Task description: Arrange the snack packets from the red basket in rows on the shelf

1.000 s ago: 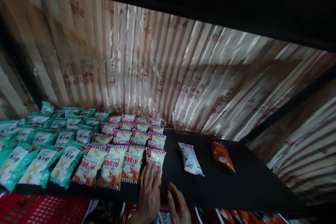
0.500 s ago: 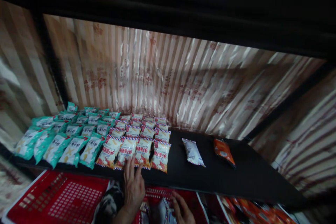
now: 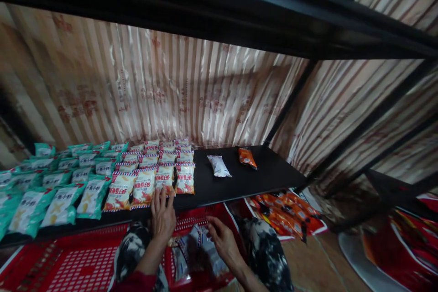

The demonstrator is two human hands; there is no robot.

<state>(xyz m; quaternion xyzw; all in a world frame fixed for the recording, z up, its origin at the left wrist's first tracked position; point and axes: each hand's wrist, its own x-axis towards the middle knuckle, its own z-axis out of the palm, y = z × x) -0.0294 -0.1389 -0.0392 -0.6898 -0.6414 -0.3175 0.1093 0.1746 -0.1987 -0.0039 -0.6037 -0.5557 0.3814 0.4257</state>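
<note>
Cream-and-red snack packets are set out in rows on a black shelf, face up, beside teal-and-white snack packets, which occupy its left end. The bay is backed by creased, striped sheeting printed with reddish characters; it is crossed above by a black upper shelf.

Below the shelf, a red perforated basket is seen at left. A second red basket, holding wrapped packets, is positioned between two black-and-white patterned trouser legs. Orange packets are heaped farther right, near the tiled floor.

The left hand, below a dark red sleeve, is held open, palm down, with fingers extended over the lower edge of the third front cream-and-red packet from the left; whether contact is made cannot be told. The right hand is held above the second basket, with its fingers parted and loosely bent.

On the shelf's right portion, a single white packet with striped ends is laid apart from the rows. A single orange packet is placed beyond it, toward the back right corner.
</note>
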